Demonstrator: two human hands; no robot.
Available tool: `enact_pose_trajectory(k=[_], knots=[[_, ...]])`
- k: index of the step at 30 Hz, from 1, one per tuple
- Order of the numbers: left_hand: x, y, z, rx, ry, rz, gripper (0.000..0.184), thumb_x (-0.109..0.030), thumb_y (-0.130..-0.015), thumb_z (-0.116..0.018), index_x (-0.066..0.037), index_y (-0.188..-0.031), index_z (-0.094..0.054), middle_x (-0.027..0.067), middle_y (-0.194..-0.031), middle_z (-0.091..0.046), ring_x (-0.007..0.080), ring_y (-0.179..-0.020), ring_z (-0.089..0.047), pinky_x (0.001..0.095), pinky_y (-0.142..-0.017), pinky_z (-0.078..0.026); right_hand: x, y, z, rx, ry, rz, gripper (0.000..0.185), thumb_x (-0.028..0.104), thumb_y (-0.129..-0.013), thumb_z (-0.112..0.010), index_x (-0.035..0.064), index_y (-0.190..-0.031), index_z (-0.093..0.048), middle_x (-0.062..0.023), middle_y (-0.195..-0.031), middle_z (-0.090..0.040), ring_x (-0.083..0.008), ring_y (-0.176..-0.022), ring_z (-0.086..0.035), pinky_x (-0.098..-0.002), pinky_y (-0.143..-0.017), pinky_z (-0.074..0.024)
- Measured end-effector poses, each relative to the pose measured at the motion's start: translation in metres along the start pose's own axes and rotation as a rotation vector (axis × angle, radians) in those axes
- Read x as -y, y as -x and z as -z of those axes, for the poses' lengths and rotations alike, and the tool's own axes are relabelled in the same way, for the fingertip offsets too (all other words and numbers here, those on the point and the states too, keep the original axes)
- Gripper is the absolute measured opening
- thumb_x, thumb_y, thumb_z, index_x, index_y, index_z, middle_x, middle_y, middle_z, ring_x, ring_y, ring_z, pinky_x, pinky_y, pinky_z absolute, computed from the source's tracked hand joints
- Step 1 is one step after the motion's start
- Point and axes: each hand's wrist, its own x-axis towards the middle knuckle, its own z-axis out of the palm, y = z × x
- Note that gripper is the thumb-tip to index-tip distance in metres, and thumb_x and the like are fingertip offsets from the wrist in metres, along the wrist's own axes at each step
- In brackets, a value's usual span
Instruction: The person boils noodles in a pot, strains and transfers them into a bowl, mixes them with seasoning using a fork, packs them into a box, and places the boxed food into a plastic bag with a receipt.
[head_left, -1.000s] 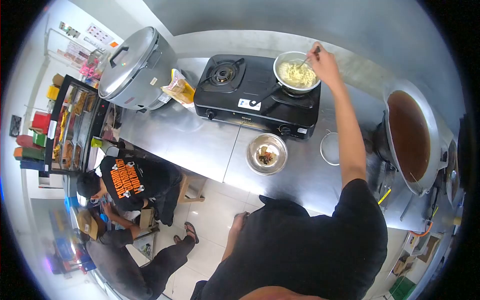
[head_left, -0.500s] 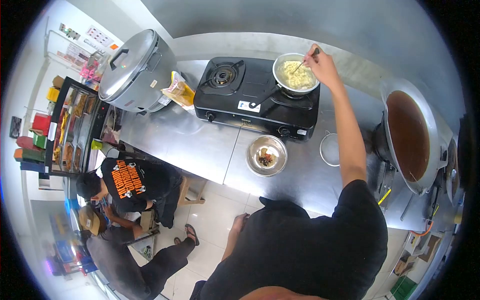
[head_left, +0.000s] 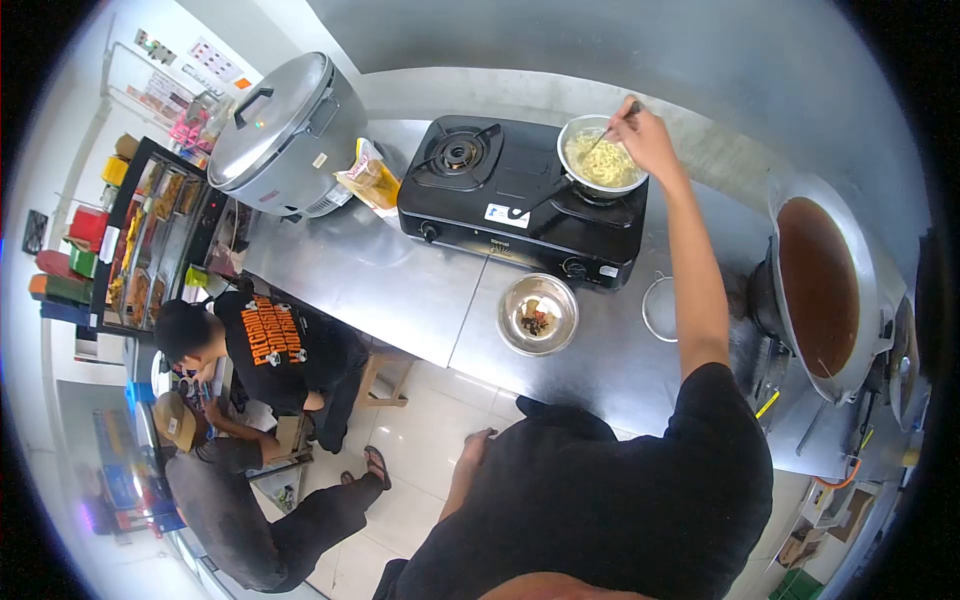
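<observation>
My right hand (head_left: pixel 640 135) is closed around the dark handle of a thin stirring utensil (head_left: pixel 603 141), its kind not clear. The utensil's lower end dips into pale yellow noodles (head_left: pixel 606 163) in a saucepan (head_left: pixel 573 130). This pan sits on the right burner of a black two-burner gas stove (head_left: pixel 520 215), its dark handle pointing toward the front left. My left hand (head_left: pixel 474 447) hangs low beside my torso, away from the counter, its fingers partly hidden by the black shirt. In front of the stove stands a metal bowl (head_left: pixel 515 335) with dark and reddish seasonings inside.
A round strainer (head_left: pixel 659 308) lies under my right forearm. A wide pan of brown liquid (head_left: pixel 818 285) stands right. Left are a yellow packet (head_left: pixel 372 180) and a large rice cooker (head_left: pixel 290 140). Two people (head_left: pixel 280 345) (head_left: pixel 215 500) sit lower left near a stool (head_left: pixel 385 380).
My right hand has shifted slightly with the utensil, and the noodles lie differently in the pan. The whole view has moved a little. The seated person in the printed shirt has changed head position.
</observation>
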Motion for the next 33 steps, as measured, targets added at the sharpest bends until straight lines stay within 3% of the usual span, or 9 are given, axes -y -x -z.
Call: enact_pose_trajectory(k=[7,9,12,15,18,25,27,30,33], knots=[[0.005,-0.007,0.000,-0.023,0.080,0.058,0.042,-0.034,-0.100,-0.059,-0.003,-0.125,-0.073,0.0158,-0.091,-0.072,0.0208,-0.074,-0.065,0.0341,-0.068,-0.052,0.004,-0.004,-0.008,-0.048,0.230,0.010,0.005,0.006,-0.097,-0.056,0.0034,-0.097,-0.053,-0.0154,-0.080,-0.070,-0.0315,-0.077,-0.073,-0.0412,-0.073,-0.0544],[0.005,-0.004,0.000,-0.042,0.083,0.048,0.042,-0.034,-0.099,-0.060,-0.003,-0.125,-0.073,0.0159,-0.090,-0.072,0.0204,-0.073,-0.063,0.0339,-0.066,-0.051,0.011,0.001,-0.005,-0.043,0.462,-0.042,0.004,0.006,-0.097,-0.056,0.0030,-0.097,-0.053,-0.0148,-0.080,-0.070,-0.0300,-0.076,-0.073,-0.0405,-0.073,-0.0548],[0.004,-0.001,-0.002,-0.054,0.070,0.046,0.042,-0.034,-0.099,-0.061,-0.003,-0.125,-0.074,0.0121,-0.082,-0.069,0.0177,-0.066,-0.058,0.0331,-0.060,-0.046,0.002,0.003,-0.005,0.019,0.046,-0.048,0.005,0.006,-0.096,-0.057,0.0036,-0.097,-0.053,-0.0135,-0.077,-0.069,-0.0280,-0.074,-0.072,-0.0399,-0.071,-0.0540],[0.003,-0.003,0.000,-0.055,0.057,0.050,0.042,-0.034,-0.099,-0.061,-0.003,-0.124,-0.074,0.0056,-0.072,-0.063,0.0137,-0.056,-0.049,0.0315,-0.052,-0.039,0.004,0.001,0.008,-0.093,0.465,-0.014,0.009,0.008,-0.096,-0.059,0.0037,-0.095,-0.052,-0.0094,-0.075,-0.068,-0.0206,-0.074,-0.071,-0.0368,-0.069,-0.0533],[0.002,-0.002,-0.004,-0.068,0.073,0.062,0.041,-0.034,-0.099,-0.061,-0.004,-0.123,-0.073,0.0005,-0.065,-0.057,0.0106,-0.049,-0.041,0.0299,-0.046,-0.031,0.003,0.004,0.005,0.010,0.088,-0.029,0.009,0.009,-0.096,-0.059,0.0043,-0.095,-0.052,-0.0127,-0.073,-0.067,-0.0268,-0.070,-0.070,-0.0400,-0.067,-0.0515],[-0.004,0.005,-0.005,-0.056,0.069,0.046,0.042,-0.034,-0.100,-0.059,-0.002,-0.124,-0.072,0.0004,-0.062,-0.055,0.0095,-0.045,-0.036,0.0294,-0.043,-0.027,0.011,0.002,0.030,-0.185,0.559,-0.013,0.007,0.008,-0.097,-0.058,0.0043,-0.096,-0.052,-0.0130,-0.075,-0.068,-0.0259,-0.072,-0.070,-0.0404,-0.069,-0.0525],[-0.005,0.004,0.000,-0.017,0.047,0.043,0.043,-0.035,-0.101,-0.058,-0.002,-0.124,-0.071,0.0031,-0.066,-0.058,0.0121,-0.048,-0.044,0.0293,-0.046,-0.033,0.006,0.007,0.027,-0.111,0.688,-0.004,0.008,0.009,-0.097,-0.059,0.0037,-0.096,-0.053,-0.0137,-0.075,-0.068,-0.0268,-0.073,-0.071,-0.0404,-0.069,-0.0529],[-0.006,0.001,-0.005,-0.008,-0.009,0.031,0.049,-0.039,-0.102,-0.056,-0.001,-0.131,-0.066,0.0090,-0.075,-0.065,0.0178,-0.060,-0.057,0.0314,-0.054,-0.045,0.001,0.011,0.020,-0.147,0.065,-0.045,0.007,0.008,-0.098,-0.059,0.0036,-0.098,-0.055,-0.0167,-0.077,-0.069,-0.0307,-0.077,-0.073,-0.0416,-0.071,-0.0538],[-0.046,0.022,-0.018,-0.051,-0.056,0.078,0.057,-0.046,-0.104,-0.052,-0.003,-0.141,-0.056,0.0159,-0.093,-0.069,0.0248,-0.079,-0.066,0.0364,-0.068,-0.054,0.015,0.007,0.016,-0.250,0.204,0.009,0.005,0.005,-0.098,-0.058,0.0024,-0.097,-0.054,-0.0150,-0.079,-0.070,-0.0265,-0.078,-0.074,-0.0379,-0.072,-0.0557]])
